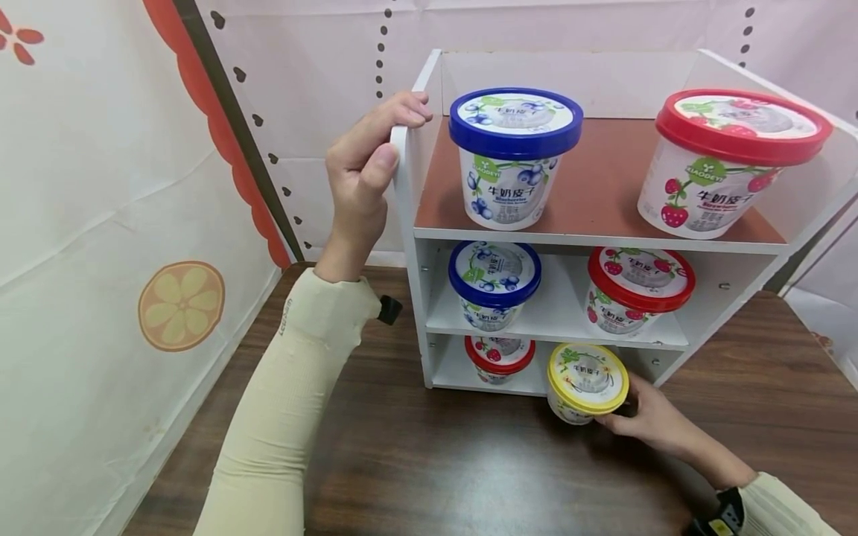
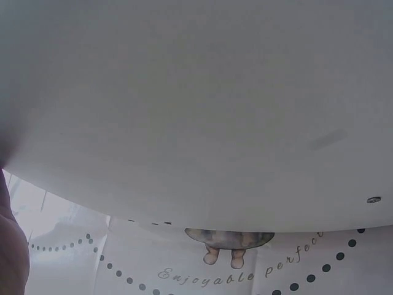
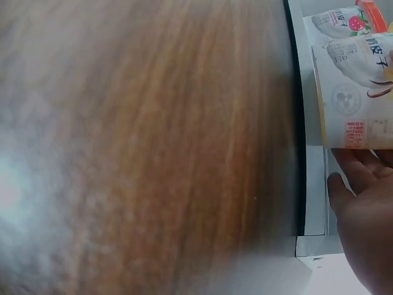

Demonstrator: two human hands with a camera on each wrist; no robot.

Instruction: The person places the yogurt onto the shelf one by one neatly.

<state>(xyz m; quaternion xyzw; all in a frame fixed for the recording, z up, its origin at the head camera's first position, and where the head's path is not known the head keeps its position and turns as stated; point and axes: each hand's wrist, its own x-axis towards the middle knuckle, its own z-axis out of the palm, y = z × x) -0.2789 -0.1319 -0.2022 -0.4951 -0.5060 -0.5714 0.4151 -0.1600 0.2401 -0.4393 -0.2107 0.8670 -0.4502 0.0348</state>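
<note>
In the head view my left hand (image 1: 365, 152) grips the upper left side panel of a small white shelf unit (image 1: 410, 193), fingers over its edge and thumb against the front. A yellow-lidded tub (image 1: 588, 380) stands at the right front of the bottom shelf, and my right hand (image 1: 653, 417) holds it from the right side. The right wrist view shows this tub's white printed wall (image 3: 356, 92) with the thumb and fingers (image 3: 353, 175) against it. To its left on the same shelf sits a red-lidded tub (image 1: 499, 356). Only the panel's pale surface fills most of the left wrist view.
Up on the top shelf are a large blue-lidded tub (image 1: 512, 160) and a large red-lidded tub (image 1: 733, 164). The middle shelf carries another blue-lidded tub (image 1: 494, 286) and another red-lidded tub (image 1: 640, 290). Beneath everything is a dark wooden table (image 1: 429, 461); printed white cloth (image 1: 100, 223) hangs behind and left.
</note>
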